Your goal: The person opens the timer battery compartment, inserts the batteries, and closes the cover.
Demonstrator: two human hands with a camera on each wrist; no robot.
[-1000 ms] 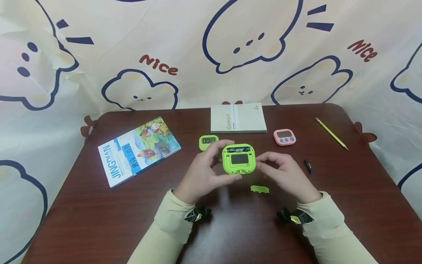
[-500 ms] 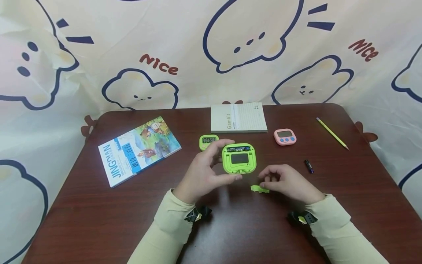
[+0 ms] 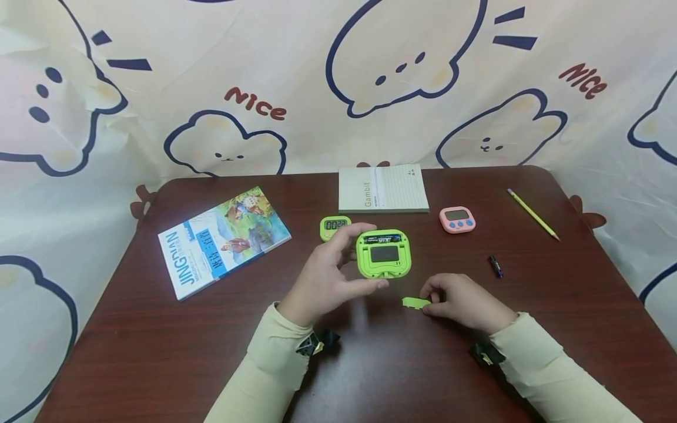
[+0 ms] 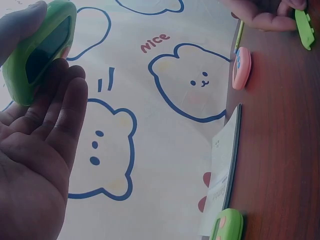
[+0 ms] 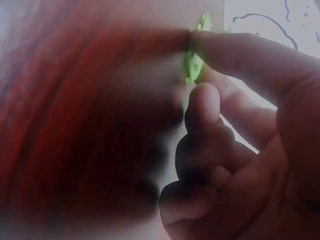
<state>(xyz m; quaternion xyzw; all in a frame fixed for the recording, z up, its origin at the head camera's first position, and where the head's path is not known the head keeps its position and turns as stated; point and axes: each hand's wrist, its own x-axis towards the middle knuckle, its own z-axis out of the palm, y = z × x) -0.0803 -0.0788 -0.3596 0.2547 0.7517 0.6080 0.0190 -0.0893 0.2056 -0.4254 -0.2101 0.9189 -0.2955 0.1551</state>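
Observation:
My left hand [image 3: 329, 276] grips a green digital timer [image 3: 384, 268] by its edges, thumb below and fingers above. Its back faces me, and a battery [image 3: 382, 239] lies in the open slot along the top. Lower right, my right hand [image 3: 465, 302] pinches the end of a small green battery cover [image 3: 415, 303] at table level. The right wrist view shows the cover [image 5: 195, 65] between thumb and fingertip; the other fingers are curled. In the left wrist view the timer [image 4: 37, 55] is seen from the side, beside my fingers.
Behind the left hand lies another green timer [image 3: 334, 225]. A notebook [image 3: 383, 189] is at the back, and a book [image 3: 224, 244] lies left. To the right are a pink timer [image 3: 457, 220], a loose battery [image 3: 495, 267] and a pencil [image 3: 532, 214] on the brown table [image 3: 174, 358].
My right hand has moved down from the held timer's right edge to the green battery cover and now pinches it. The left hand and its timer have stayed in place.

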